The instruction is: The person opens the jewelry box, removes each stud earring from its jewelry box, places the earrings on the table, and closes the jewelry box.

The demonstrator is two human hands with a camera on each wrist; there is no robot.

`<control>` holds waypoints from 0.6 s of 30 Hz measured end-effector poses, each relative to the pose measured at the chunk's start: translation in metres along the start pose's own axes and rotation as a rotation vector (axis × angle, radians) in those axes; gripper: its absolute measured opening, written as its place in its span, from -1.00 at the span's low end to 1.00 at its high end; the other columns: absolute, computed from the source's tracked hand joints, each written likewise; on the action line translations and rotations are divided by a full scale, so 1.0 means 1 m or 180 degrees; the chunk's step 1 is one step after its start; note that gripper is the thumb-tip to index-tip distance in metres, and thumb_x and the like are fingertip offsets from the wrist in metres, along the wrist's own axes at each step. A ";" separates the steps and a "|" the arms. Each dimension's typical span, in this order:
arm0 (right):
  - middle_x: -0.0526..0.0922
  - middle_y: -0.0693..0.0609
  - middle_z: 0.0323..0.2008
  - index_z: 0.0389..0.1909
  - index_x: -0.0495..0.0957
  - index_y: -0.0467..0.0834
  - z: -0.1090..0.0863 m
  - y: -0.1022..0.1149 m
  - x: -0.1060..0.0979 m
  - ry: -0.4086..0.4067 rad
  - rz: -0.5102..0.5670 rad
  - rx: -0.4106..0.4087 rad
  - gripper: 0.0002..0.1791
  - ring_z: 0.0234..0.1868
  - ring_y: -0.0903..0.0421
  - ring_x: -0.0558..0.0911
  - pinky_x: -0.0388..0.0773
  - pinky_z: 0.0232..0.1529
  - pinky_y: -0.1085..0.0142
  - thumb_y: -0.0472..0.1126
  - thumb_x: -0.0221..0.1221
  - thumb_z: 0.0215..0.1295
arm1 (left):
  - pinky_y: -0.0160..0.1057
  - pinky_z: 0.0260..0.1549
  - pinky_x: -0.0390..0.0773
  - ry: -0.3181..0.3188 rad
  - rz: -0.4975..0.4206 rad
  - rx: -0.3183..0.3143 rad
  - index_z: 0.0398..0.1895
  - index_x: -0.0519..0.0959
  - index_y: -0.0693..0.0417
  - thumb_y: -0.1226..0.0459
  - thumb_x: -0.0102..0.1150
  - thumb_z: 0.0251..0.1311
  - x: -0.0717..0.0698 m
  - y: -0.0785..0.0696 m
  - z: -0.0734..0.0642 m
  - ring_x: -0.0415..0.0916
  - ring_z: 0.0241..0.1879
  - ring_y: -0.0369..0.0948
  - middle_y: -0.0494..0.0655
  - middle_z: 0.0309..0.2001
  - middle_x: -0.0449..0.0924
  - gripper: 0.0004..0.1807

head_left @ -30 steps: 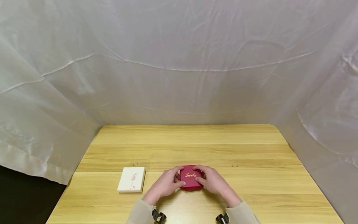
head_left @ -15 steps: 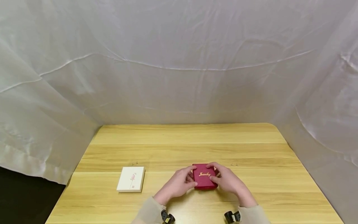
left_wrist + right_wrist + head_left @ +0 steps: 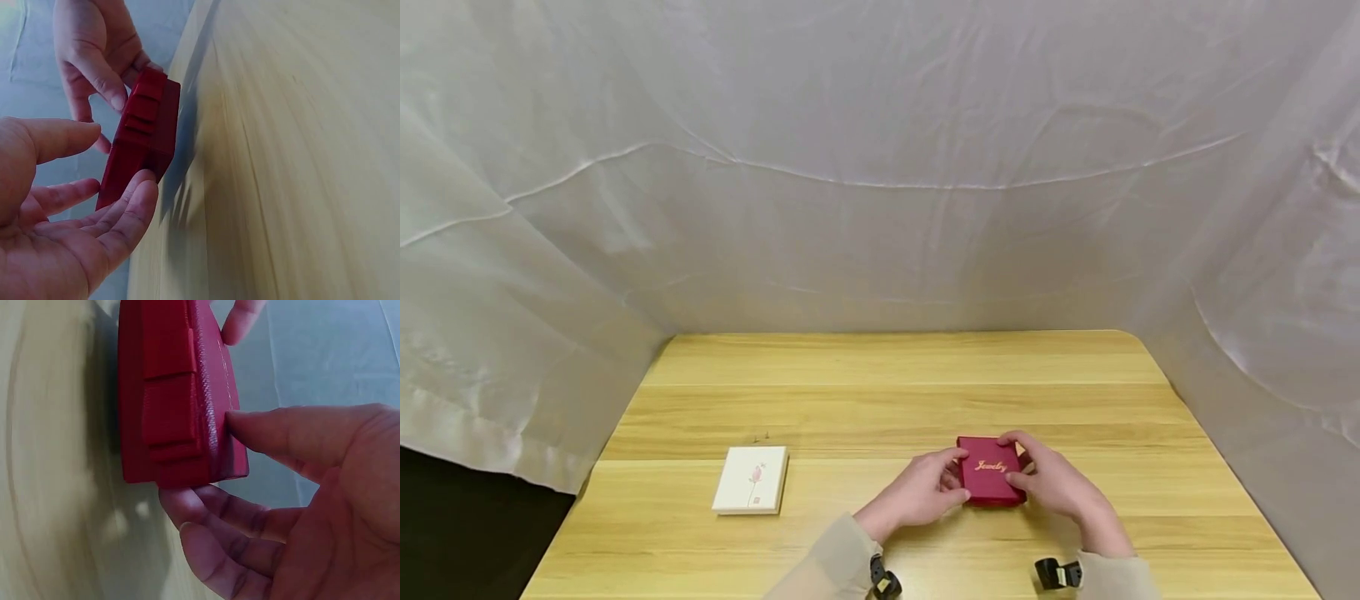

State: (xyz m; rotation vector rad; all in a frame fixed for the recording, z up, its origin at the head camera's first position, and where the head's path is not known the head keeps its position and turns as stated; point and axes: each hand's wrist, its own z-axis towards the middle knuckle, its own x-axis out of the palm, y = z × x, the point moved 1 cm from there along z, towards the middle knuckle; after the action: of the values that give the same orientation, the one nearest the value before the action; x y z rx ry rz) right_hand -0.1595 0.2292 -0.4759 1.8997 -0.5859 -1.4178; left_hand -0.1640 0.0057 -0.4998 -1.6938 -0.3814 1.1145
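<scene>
Both hands hold a dark red jewelry box (image 3: 988, 487) with gold "Jewelry" lettering on its lid, right of the table's middle. My left hand (image 3: 921, 490) is at its left side; in the left wrist view, fingers (image 3: 140, 200) reach under the box's near edge. On the opposite side, my right hand (image 3: 1060, 483) grips the right edge, its thumb lying on the lid. A red ribbon bow (image 3: 172, 412) runs along the box side in the right wrist view. Shadow separates the box from the tabletop in the left wrist view, and its underside is hidden.
A flat white box (image 3: 750, 481) printed with a pink flower lies on the wooden table (image 3: 880, 400) to the left. Pale grey cloth (image 3: 880, 250) hangs behind the table and along both sides. Black camera mounts (image 3: 886, 583) sit at the wrists.
Both hands have carried the jewelry box steadily to the right, from the table's middle. Their hold on it looks the same. The white box has stayed in place.
</scene>
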 end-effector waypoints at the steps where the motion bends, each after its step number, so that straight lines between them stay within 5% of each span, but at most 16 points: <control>1: 0.56 -0.09 -0.25 0.23 0.40 -0.16 -0.001 -0.002 -0.002 0.0003 0.0006 0.0043 -0.48 -0.30 0.06 0.55 0.51 -0.36 0.20 -0.38 0.25 0.25 | -0.46 -0.28 0.54 0.0022 0.0007 -0.0005 0.35 0.36 0.22 0.33 0.30 0.20 0.002 -0.001 0.002 0.54 -0.31 -0.41 -0.03 -0.17 0.61 -0.36; 7: 0.55 -0.10 -0.26 0.37 0.26 -0.27 -0.004 -0.015 -0.018 0.0070 0.0006 0.0200 -0.29 -0.29 0.04 0.55 0.50 -0.31 0.19 -0.38 0.28 0.19 | -0.49 -0.28 0.53 0.0133 0.0120 0.0035 0.36 0.35 0.20 0.33 0.31 0.19 0.016 -0.009 0.013 0.53 -0.33 -0.43 -0.05 -0.17 0.61 -0.35; 18: 0.56 -0.11 -0.29 0.32 0.25 -0.31 -0.008 -0.034 -0.036 0.0115 -0.0027 0.0396 -0.42 -0.32 0.03 0.55 0.50 -0.32 0.19 -0.35 0.17 0.32 | -0.54 -0.27 0.49 0.0328 0.0268 0.0063 0.40 0.30 0.21 0.30 0.32 0.18 0.037 -0.019 0.029 0.52 -0.32 -0.49 -0.11 -0.12 0.62 -0.29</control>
State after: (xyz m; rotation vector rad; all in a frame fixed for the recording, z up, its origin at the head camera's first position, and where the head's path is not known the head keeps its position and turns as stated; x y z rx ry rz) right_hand -0.1645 0.2791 -0.4771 2.0230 -0.6630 -1.3777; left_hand -0.1637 0.0558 -0.5027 -1.7554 -0.2354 1.0830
